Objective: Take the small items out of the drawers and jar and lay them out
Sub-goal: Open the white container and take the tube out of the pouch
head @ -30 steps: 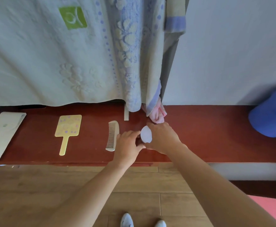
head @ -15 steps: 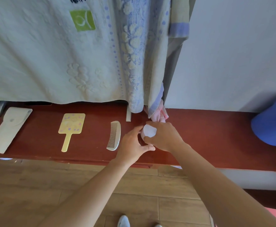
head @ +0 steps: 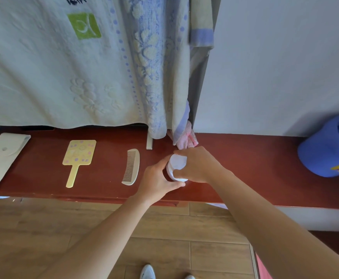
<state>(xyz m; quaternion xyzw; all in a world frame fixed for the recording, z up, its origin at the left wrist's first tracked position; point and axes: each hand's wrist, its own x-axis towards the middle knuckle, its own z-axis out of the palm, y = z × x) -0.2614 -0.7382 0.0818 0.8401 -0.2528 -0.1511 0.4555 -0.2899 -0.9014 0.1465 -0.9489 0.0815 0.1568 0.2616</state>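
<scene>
Head view
Worktop (head: 255,178): a long reddish-brown surface running from 9 o'clock to 3 o'clock across the middle, with wood flooring below it.
Jar (head: 176,167): small, white and round, standing on the worktop just right of centre, its lid on top and facing the camera.
Left hand (head: 156,181): at the 7 o'clock side of the jar, fingers curled around its lower body and thumb lying under it; wrapped on the jar.
Right hand (head: 199,165): at the 3 o'clock side of the jar, fingers arched over the lid's far edge and thumb on its near edge; clasped on the lid.
Comb (head: 132,167): pale, curved, lying flat just beside the left hand at its 9 o'clock, teeth to the left, not touching it.
Hand mirror (head: 78,156): yellow, rectangular with pastel dots, handle pointing to 6 o'clock, lying flat at the comb's 9 o'clock, well apart from it.
Pouch (head: 2,158): white, with a snap flap, lying at the worktop's far 9 o'clock end.
Towels (head: 84,67): pale, embossed and blue-patterned, hanging over the back of the worktop at 12 o'clock; a pink cloth (head: 185,138) peeks out beneath them, just above the right hand.
Cap (head: 327,146): blue, resting at the 3 o'clock end.
Shoes (head: 147,271): white toes on the floor at 6 o'clock.
</scene>
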